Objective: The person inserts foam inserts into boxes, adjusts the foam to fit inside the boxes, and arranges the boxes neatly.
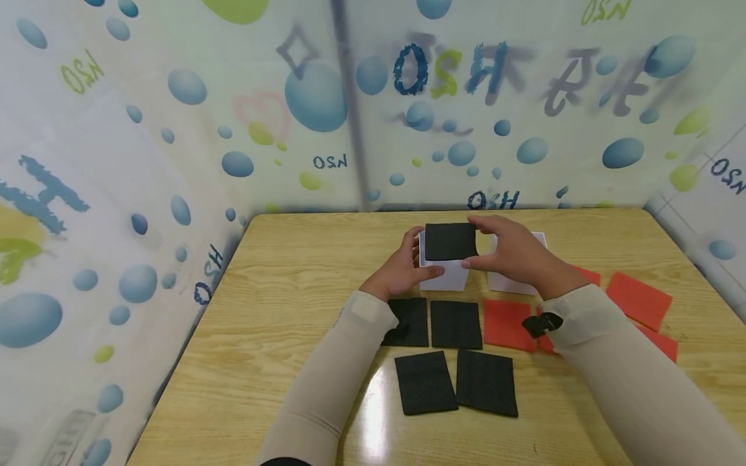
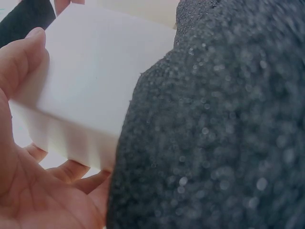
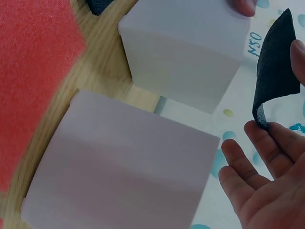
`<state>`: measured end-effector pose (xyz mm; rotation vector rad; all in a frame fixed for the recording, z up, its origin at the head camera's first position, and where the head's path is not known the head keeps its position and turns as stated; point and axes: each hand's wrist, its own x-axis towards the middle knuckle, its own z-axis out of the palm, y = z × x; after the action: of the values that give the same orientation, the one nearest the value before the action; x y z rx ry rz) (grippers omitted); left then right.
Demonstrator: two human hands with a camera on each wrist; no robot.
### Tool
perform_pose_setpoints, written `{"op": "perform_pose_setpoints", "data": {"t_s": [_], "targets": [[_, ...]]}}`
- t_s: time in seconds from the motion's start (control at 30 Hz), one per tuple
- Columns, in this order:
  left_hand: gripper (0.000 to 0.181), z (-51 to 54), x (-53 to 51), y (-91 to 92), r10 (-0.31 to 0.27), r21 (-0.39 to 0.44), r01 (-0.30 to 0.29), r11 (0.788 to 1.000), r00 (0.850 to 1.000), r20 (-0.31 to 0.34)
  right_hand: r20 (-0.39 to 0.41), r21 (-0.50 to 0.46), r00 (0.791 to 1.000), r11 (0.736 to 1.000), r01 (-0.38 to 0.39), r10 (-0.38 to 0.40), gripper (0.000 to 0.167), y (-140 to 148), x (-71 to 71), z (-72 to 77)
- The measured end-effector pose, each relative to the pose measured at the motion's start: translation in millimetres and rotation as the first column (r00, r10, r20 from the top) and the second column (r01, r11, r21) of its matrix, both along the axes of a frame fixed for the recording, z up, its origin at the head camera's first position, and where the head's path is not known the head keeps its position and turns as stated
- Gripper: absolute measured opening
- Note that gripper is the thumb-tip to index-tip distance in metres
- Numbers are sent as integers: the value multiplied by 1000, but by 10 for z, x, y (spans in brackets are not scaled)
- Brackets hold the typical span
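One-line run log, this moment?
left grip: holds white box | right grip: holds black square above box | second white box: alongside | red squares: on table

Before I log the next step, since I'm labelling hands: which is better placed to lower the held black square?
Probably the right hand: it pinches the black square above a white box, while the left hand grips that box.

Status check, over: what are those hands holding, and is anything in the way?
Left hand grips one white box. Right hand pinches a black square near that box. No obstruction visible between them.
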<state>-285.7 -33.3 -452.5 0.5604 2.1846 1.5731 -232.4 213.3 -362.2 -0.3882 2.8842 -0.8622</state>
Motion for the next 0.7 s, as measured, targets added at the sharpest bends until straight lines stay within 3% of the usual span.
{"op": "perform_pose_setpoints", "data": {"t_s": [0.23,0.7], "targets": [[106,18,13,-17,-9,-6,10,1000,1000,21,35,11,999,1000,-8,7,96,-64,-60,-60],[107,44,40,-37,-5,-49,4,999,1000,-11,77,65,997,998,-11,6,99,-125,-110,-83]]}}
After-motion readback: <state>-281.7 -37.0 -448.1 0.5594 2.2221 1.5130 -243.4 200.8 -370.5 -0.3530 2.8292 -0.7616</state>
